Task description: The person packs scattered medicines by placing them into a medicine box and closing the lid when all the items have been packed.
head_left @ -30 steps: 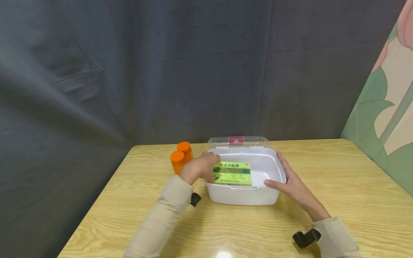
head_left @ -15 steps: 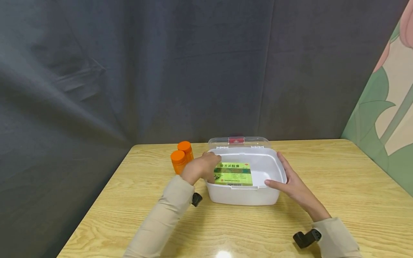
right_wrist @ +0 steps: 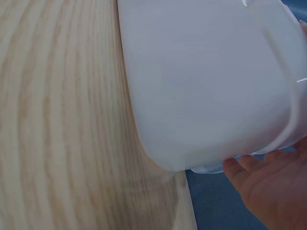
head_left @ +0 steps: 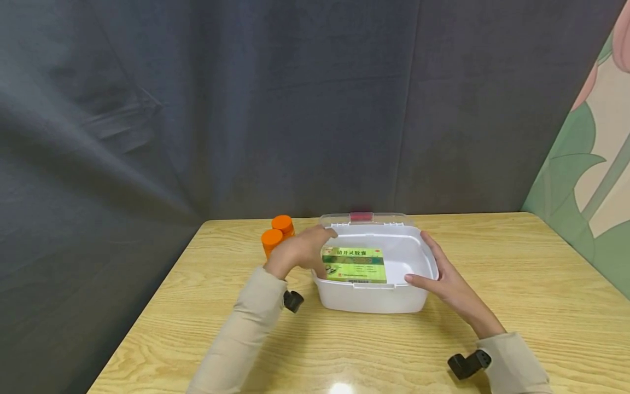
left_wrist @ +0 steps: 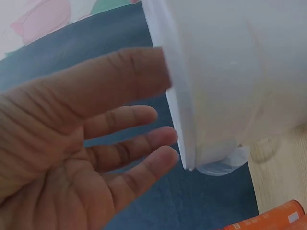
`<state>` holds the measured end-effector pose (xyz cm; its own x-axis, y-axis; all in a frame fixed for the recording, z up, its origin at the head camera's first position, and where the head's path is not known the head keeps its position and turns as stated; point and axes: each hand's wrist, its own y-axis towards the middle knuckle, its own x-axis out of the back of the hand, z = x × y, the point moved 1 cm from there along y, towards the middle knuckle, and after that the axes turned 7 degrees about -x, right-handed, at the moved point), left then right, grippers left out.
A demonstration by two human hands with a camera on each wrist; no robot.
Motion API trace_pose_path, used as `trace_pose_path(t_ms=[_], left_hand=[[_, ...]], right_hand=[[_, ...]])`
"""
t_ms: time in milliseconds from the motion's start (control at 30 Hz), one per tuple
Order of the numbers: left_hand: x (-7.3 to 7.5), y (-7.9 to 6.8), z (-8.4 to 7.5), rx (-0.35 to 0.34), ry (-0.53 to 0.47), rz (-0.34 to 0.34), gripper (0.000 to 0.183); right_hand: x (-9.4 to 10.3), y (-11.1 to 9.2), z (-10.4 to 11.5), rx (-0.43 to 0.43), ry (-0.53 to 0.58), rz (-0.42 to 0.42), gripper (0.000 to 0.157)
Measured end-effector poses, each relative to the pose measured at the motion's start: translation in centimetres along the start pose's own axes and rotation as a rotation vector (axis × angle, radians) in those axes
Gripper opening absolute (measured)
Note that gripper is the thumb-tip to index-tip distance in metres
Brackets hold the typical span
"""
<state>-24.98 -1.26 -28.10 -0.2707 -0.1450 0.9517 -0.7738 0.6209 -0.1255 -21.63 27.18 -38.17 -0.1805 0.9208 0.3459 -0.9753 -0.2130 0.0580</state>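
Note:
A white first-aid box (head_left: 371, 298) stands on the table, its clear lid (head_left: 334, 219) hanging back behind it. Inside, toward the left, lies a flat green medicine carton (head_left: 356, 265). My left hand (head_left: 307, 249) is at the box's left end, fingers loosely spread and holding nothing; the left wrist view shows the fingertips (left_wrist: 163, 158) right at the rim. With my right hand (head_left: 445, 279) I hold the box's right end, thumb over the front rim and fingers along the outer side wall. The right wrist view has those fingers (right_wrist: 235, 172) against the wall.
Two orange bottles, a front bottle (head_left: 272, 241) and a rear bottle (head_left: 283, 223), stand close by the box's left side, partly behind my left hand. A dark curtain (head_left: 305, 109) hangs behind the wooden table (head_left: 364, 350).
My left hand has shifted slightly left and up from the box's left rim, covering more of the bottles. The clear lid has tipped farther back. The right hand has stayed put.

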Motion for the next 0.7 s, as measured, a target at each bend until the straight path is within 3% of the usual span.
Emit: trace_pose_path(t_ms=[233, 467, 700], left_hand=[[0.6, -0.8, 1.1, -0.121, -0.122, -0.182, 0.073], [0.7, -1.2, 1.9, -0.154, -0.158, -0.343, 0.059], [0.5, -1.4, 2.4, -0.176, -0.236, -0.542, 0.040]], right_hand=[[-0.1, 0.1, 0.0, 0.040, 0.034, 0.005, 0.092], [-0.3, 0.1, 0.0, 0.019, 0.004, -0.024, 0.093], [-0.2, 0.1, 0.0, 0.042, 0.044, 0.005, 0.092]])
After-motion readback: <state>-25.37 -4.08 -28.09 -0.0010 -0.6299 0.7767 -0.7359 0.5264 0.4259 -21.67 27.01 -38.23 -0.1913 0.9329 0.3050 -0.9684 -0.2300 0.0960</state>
